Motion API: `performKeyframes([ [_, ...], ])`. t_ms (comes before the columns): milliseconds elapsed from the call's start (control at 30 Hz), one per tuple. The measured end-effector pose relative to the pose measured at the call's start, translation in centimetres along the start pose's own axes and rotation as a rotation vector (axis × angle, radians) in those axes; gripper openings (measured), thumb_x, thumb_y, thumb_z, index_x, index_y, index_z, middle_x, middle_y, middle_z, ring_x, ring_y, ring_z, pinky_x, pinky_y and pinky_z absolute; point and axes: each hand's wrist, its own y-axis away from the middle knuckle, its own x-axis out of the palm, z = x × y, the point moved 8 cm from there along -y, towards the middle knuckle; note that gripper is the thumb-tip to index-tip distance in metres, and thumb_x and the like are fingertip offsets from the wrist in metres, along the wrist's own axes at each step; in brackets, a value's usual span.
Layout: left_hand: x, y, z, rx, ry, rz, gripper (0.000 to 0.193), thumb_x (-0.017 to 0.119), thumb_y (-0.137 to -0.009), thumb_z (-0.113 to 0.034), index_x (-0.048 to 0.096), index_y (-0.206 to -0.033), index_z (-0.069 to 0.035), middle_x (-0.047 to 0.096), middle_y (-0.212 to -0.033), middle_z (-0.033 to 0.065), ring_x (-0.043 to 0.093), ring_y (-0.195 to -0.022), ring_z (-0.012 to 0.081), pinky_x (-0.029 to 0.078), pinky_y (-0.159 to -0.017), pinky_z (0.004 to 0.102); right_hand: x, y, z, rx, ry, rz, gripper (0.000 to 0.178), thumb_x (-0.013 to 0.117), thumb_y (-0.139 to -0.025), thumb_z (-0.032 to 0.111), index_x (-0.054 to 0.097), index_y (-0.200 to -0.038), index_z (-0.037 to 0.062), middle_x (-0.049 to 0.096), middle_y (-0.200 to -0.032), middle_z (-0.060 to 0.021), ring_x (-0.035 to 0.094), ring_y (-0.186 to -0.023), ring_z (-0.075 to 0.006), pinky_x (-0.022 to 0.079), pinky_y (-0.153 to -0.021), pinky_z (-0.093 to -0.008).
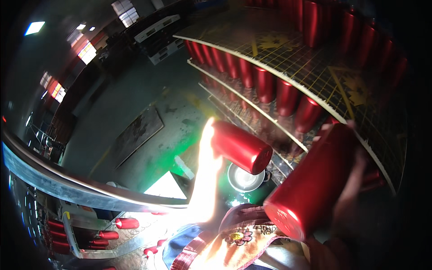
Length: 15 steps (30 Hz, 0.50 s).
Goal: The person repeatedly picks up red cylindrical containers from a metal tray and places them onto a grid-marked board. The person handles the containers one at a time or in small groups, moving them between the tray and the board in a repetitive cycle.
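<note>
A glossy red metal bottle is tilted in front of me, its flat base toward the lower right. My left hand, washed out by bright light, is closed around its upper left end. A second red bottle looms larger at the right, its base pointing to the lower left. My right hand grips this one from its right side, with fingertips showing past its upper edge; the hand is dark and partly blurred. The bottle in my right hand overlaps the edge of the shelving in the picture.
Layered shelf boards at the right carry rows of red bottles, with more on top. A curved metal rail crosses the left. Several red bottles lie at the lower left. Below me stands a round pale container.
</note>
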Motion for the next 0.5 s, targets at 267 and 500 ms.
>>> performKeyframes([
  [267, -20.1, 3.3, 16.4, -0.525, 0.194, -0.257, 0.06, 0.065, -0.087, -0.052, 0.058, -0.13, -0.011, 0.063, -0.124, 0.0108, 0.063, -0.106, 0.0314, 0.06, -0.082, 0.0448, -10.7, -1.5, -26.2, 0.672, -0.649, -0.432, 0.051, 0.048, -0.1, 0.047, 0.059, -0.125, 0.0032, 0.063, -0.118, -0.0226, 0.06, -0.109, -0.0428, 0.057, -0.088, -0.052],
  [500, -22.2, 2.4, 21.6, -0.858, 0.727, -0.21, 0.063, 0.065, -0.082, -0.056, 0.061, -0.126, -0.012, 0.062, -0.123, 0.0152, 0.063, -0.107, 0.0375, 0.063, -0.073, 0.0472, -13.8, -0.8, -33.1, 0.742, -0.81, -0.474, 0.055, 0.047, -0.099, 0.05, 0.057, -0.125, 0.0029, 0.06, -0.12, -0.0245, 0.058, -0.108, -0.0452, 0.056, -0.092, -0.0546],
])
